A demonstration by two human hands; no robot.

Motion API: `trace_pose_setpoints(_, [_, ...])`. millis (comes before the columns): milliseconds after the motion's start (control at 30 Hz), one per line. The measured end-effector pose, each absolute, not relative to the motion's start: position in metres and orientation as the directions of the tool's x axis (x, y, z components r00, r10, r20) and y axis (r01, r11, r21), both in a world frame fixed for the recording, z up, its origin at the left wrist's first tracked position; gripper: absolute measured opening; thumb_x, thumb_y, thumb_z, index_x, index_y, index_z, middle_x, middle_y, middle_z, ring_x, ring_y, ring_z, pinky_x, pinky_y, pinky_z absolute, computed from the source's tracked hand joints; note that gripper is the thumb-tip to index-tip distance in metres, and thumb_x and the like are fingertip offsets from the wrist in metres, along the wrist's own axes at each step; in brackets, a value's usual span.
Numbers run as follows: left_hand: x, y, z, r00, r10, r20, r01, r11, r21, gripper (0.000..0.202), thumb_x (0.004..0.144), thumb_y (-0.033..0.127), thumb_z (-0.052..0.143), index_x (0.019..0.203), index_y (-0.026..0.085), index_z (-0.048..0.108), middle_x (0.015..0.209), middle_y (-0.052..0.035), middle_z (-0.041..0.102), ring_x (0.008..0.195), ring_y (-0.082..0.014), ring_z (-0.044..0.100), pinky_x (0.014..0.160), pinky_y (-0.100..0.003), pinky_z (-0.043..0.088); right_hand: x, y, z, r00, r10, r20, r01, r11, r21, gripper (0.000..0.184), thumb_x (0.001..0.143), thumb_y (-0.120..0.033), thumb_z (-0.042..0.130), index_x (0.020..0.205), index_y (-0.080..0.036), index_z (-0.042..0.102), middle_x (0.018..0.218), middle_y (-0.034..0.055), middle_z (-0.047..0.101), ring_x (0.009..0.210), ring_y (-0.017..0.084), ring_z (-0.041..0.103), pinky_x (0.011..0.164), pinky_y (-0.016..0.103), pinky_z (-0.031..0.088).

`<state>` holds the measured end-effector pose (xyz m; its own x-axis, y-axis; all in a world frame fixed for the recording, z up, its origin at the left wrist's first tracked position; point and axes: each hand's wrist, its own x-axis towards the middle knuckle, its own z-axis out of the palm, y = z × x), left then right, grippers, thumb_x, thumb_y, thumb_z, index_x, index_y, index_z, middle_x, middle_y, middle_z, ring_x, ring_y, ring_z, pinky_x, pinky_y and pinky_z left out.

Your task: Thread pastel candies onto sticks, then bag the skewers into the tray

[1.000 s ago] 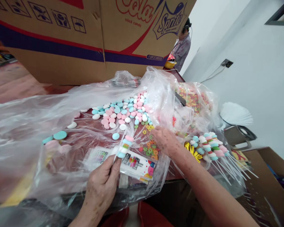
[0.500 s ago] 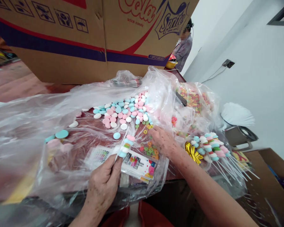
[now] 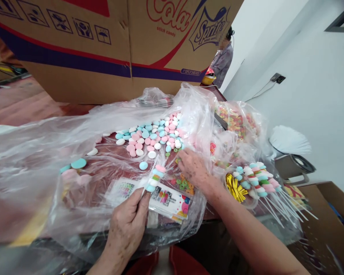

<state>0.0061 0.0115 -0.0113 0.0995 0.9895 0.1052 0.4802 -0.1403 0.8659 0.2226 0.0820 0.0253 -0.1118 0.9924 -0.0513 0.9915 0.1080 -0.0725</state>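
Observation:
My left hand (image 3: 128, 225) pinches the white stick of a candy skewer (image 3: 154, 177), stacked with pink, blue, white and green pieces, over a clear printed wrapper (image 3: 166, 199). My right hand (image 3: 194, 168) reaches palm down to the small coloured ring candies (image 3: 182, 183) at the edge of the pile of pink, blue and white disc candies (image 3: 149, 138); its fingertips are curled and hidden. All the sweets lie on a big clear plastic sheet (image 3: 40, 152).
A large cardboard box (image 3: 109, 42) stands behind the sweets. At right lie a bundle of finished skewers (image 3: 258, 182) with a gold tie, a bag of ring candies (image 3: 235, 120), a tape roll (image 3: 301, 164) and white papers (image 3: 289, 139). Another person (image 3: 223, 57) stands far behind.
My right hand has slid a little up and left over the ring candies. The left hand keeps its hold on the skewer stick.

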Motion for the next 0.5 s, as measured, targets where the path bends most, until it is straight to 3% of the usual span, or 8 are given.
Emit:
trace_pose_setpoints(167, [0.006, 0.011, -0.008, 0.104, 0.991, 0.082, 0.471, -0.122, 0.874, 0.027, 0.089, 0.037, 0.050, 0.081, 0.018, 0.068, 0.055, 0.0044, 0.051, 0.052, -0.0129, 0.048, 0.052, -0.021, 0.040, 0.222, 0.087, 0.011, -0.168, 0.984, -0.063, 0.974, 0.156, -0.164, 0.023, 0.091, -0.007, 0.045, 0.100, -0.018, 0.063, 0.109, 0.0116, 0.066, 0.104, 0.025, 0.057, 0.086, 0.033, 0.044])
trace_pose_setpoints(300, [0.005, 0.010, -0.012, 0.126, 0.990, 0.060, 0.471, -0.113, 0.875, 0.027, 0.090, 0.038, 0.051, 0.085, 0.019, 0.069, 0.058, 0.0042, 0.053, 0.054, -0.0131, 0.049, 0.052, -0.021, 0.040, 0.223, 0.086, 0.012, -0.123, 0.992, -0.019, 0.945, 0.112, -0.307, 0.019, 0.089, -0.009, 0.048, 0.094, -0.018, 0.064, 0.107, 0.0122, 0.068, 0.105, 0.025, 0.059, 0.088, 0.035, 0.045])
trace_pose_setpoints(433, [0.004, 0.010, -0.016, 0.125, 0.989, 0.074, 0.475, -0.125, 0.871, 0.027, 0.092, 0.036, 0.049, 0.084, 0.018, 0.068, 0.060, 0.0038, 0.055, 0.056, -0.0130, 0.051, 0.055, -0.020, 0.040, 0.224, 0.082, 0.018, -0.046, 0.998, 0.032, 0.852, 0.056, -0.521, 0.019, 0.092, -0.020, 0.046, 0.104, -0.018, 0.060, 0.095, 0.0063, 0.072, 0.085, 0.018, 0.067, 0.074, 0.029, 0.052])
trace_pose_setpoints(500, [0.004, 0.010, -0.016, 0.136, 0.988, 0.068, 0.478, -0.125, 0.870, 0.028, 0.092, 0.036, 0.049, 0.082, 0.019, 0.068, 0.059, 0.0041, 0.054, 0.056, -0.0131, 0.051, 0.056, -0.020, 0.040, 0.224, 0.080, 0.020, -0.017, 1.000, 0.006, 0.655, 0.016, -0.755, 0.018, 0.091, -0.028, 0.049, 0.102, -0.018, 0.059, 0.085, 0.0037, 0.074, 0.071, 0.015, 0.068, 0.065, 0.026, 0.053])
